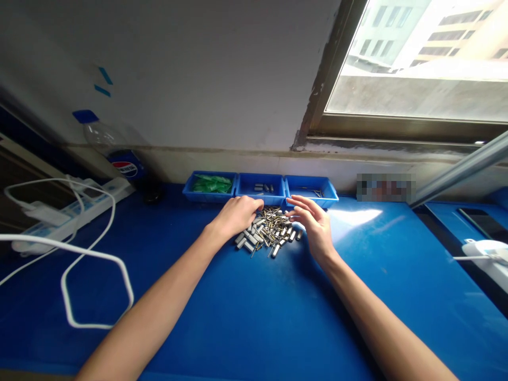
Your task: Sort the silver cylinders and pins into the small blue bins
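A pile of small metal cylinders and pins (270, 231) lies on the blue table in front of three blue trays. My left hand (237, 214) rests at the pile's left edge, fingers curled down onto the parts; what they pinch, if anything, is hidden. My right hand (311, 222) hovers at the pile's right edge, fingers stretched and apart, holding nothing. The left tray (190, 192) holds green pieces, the middle tray (242, 197) a few metal cylinders, the right tray (331, 197) some thin pins.
A power strip (59, 217) with white cables (91, 254) lies at the left, beside a plastic bottle (115, 153) against the wall. A white device (486, 254) sits at the right edge. A window (416, 63) is behind.
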A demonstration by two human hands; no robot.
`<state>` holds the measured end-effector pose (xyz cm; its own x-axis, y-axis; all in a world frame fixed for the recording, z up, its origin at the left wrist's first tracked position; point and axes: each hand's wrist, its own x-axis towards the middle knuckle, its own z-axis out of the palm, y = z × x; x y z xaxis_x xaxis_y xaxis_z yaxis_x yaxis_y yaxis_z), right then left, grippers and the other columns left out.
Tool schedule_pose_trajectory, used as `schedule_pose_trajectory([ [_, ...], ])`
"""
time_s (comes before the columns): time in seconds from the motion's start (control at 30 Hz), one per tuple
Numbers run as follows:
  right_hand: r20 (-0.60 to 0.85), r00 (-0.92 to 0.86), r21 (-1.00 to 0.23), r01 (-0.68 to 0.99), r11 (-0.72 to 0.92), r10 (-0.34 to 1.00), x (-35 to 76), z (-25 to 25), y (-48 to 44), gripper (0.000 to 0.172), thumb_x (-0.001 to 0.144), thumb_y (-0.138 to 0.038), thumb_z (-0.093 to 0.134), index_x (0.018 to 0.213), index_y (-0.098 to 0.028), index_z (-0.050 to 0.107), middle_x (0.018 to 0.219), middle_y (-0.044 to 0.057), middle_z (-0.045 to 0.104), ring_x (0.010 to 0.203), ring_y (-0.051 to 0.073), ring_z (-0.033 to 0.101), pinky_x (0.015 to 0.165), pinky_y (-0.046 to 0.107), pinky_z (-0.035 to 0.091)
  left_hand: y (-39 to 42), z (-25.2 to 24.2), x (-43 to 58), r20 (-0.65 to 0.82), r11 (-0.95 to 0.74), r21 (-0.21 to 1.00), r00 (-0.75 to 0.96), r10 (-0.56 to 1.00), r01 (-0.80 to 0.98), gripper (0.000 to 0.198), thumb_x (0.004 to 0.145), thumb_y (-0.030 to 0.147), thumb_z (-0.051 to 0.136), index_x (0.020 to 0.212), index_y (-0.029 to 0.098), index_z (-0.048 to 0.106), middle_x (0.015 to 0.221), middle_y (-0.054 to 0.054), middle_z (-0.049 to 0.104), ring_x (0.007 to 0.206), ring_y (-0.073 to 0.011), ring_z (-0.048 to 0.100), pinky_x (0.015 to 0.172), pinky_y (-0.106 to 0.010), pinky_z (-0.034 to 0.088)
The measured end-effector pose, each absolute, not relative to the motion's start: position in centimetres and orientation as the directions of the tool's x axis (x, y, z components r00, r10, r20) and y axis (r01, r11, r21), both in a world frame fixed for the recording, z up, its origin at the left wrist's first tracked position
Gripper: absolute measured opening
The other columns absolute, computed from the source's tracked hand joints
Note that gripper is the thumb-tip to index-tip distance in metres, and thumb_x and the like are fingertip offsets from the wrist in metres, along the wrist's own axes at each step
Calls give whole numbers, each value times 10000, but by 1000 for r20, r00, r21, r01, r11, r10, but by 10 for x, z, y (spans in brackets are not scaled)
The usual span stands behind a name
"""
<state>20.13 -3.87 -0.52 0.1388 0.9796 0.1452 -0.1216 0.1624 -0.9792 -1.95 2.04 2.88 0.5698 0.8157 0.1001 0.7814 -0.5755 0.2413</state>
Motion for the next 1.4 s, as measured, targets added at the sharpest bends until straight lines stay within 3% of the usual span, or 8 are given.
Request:
schedule_pose_trajectory([
  [0.3,146,99,-984,-92,155,984,202,-7,-39,335,914,-450,721,1180,-247,738,1249,90,771,810,189,726,758,361,577,18,33,-19,150,-614,192,595,789,766,228,888,78,583,1032,223,686,901,-54,776,819,-236,739,659,-270,452],
  [0.6,116,85,-989,-81,123,990,199,-6,-40,334,896,-453,723,1149,-234,740,1082,70,802,782,188,723,788,370,580,18,41,-15,342,-683,497,603,721,535,159,871,44,612,921,185,666,851,-23,743,771,-162,708,738,-242,524],
  [0.83,107,28,-992,-57,109,994,199,-3,-41,375,859,-451,779,1169,-242,748,930,46,811,750,191,715,766,364,587,14,43,-10,505,-763,478,576,643,434,179,892,57,642,1020,178,671,903,-19,710,815,-144,681,789,-255,539],
  [1.03,41,-7,-996,-81,40,999,198,-3,-42,369,751,-484,875,1014,-231,817,936,70,834,813,255,773,800,419,628,10,45,-8,488,-770,493,604,630,405,101,911,96,649,969,178,660,926,-32,715,837,-152,681,797,-266,547],
  [1.27,57,35,-993,-100,61,998,202,-9,-39,304,786,-452,868,1001,-239,838,915,63,835,815,250,772,822,422,618,10,43,-5,435,-751,510,627,646,419,41,924,154,670,955,181,662,916,-35,720,842,-162,688,803,-272,546],
  [1.4,123,151,-987,-87,137,981,204,-6,-37,324,787,-439,871,1037,-239,824,1001,73,835,892,267,782,909,471,620,12,37,-8,306,-643,536,584,752,547,238,892,180,719,1120,214,663,958,-27,763,873,-188,735,804,-280,558],
])
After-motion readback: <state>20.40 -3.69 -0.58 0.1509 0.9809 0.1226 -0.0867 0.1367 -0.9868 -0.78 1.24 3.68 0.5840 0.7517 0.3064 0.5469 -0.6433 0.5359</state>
